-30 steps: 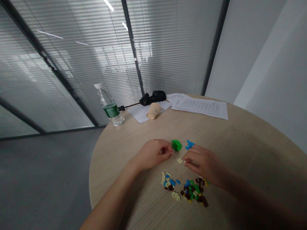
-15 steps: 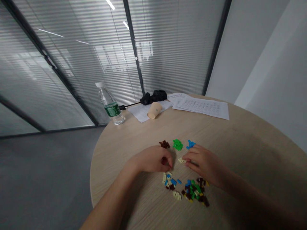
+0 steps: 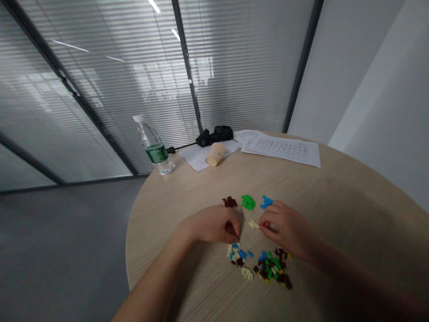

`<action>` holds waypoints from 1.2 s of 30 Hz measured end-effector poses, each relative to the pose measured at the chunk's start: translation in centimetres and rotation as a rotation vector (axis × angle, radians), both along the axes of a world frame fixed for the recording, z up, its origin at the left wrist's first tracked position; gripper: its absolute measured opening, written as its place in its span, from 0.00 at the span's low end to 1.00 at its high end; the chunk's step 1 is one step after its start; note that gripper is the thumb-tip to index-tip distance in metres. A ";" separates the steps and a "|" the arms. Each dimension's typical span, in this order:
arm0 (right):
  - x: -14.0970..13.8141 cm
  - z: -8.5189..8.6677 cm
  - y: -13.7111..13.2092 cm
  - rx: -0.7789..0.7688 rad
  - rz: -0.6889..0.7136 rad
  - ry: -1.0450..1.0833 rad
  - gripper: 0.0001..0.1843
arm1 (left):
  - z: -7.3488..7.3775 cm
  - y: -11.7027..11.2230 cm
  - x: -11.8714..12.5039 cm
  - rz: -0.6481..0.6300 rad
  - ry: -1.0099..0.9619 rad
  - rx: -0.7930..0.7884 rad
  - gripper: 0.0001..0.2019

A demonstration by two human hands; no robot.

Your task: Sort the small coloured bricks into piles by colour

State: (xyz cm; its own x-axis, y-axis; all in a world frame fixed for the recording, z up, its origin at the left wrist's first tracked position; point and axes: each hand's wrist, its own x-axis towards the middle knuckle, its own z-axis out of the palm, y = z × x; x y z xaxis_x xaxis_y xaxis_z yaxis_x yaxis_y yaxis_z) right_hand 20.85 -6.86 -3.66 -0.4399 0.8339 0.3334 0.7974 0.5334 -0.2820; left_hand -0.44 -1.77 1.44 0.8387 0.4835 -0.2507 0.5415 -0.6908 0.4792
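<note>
My left hand is closed in a pinch, its fingertips just above a mixed group of small cream, blue and brown building bricks. What it pinches is hidden. On the other side, my right hand has thumb and forefinger pressed together at the right edge of a few cream building bricks, seemingly on one of them. Behind the hands lie small heaps of brown bricks, green bricks and blue bricks. Nearer me are a larger mixed heap and another cream cluster.
A clear bottle with a green label stands at the round table's back left edge. A paper cup lies on its side on a sheet. Beyond it are a black bundled item and printed papers.
My right hand's fingers have drawn together and moved slightly right, showing more of the blue heap. My left fingertips have dipped slightly toward the mixed group in front.
</note>
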 end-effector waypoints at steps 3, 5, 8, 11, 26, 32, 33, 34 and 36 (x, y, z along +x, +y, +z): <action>-0.2 0.0 0.1 0.024 0.005 0.009 0.07 | 0.0 0.0 0.0 0.006 -0.001 -0.004 0.07; -0.2 0.0 0.2 0.032 0.009 0.018 0.06 | 0.0 -0.1 0.0 0.010 -0.003 -0.009 0.08; -0.1 -0.1 0.2 0.048 0.002 0.042 0.05 | 0.0 -0.1 0.0 0.010 -0.012 -0.016 0.07; 0.1 -0.1 0.2 0.069 -0.009 0.061 0.05 | -0.1 0.0 0.0 0.003 -0.015 -0.024 0.06; 0.3 0.3 0.1 0.112 -0.005 0.076 0.06 | -0.2 0.0 0.1 -0.037 -0.016 -0.027 0.07; 0.4 0.3 0.1 0.101 0.001 0.079 0.06 | -0.4 0.0 0.2 -0.052 -0.043 -0.030 0.08; 0.4 0.3 0.2 0.100 0.005 0.080 0.06 | -0.5 0.0 0.2 -0.054 -0.038 -0.034 0.07; 0.4 0.3 0.1 0.103 0.010 0.084 0.06 | -0.5 0.1 0.1 -0.054 -0.032 -0.038 0.07; 0.4 0.4 0.1 0.111 0.015 0.093 0.06 | -0.5 0.2 0.1 -0.044 -0.023 -0.037 0.07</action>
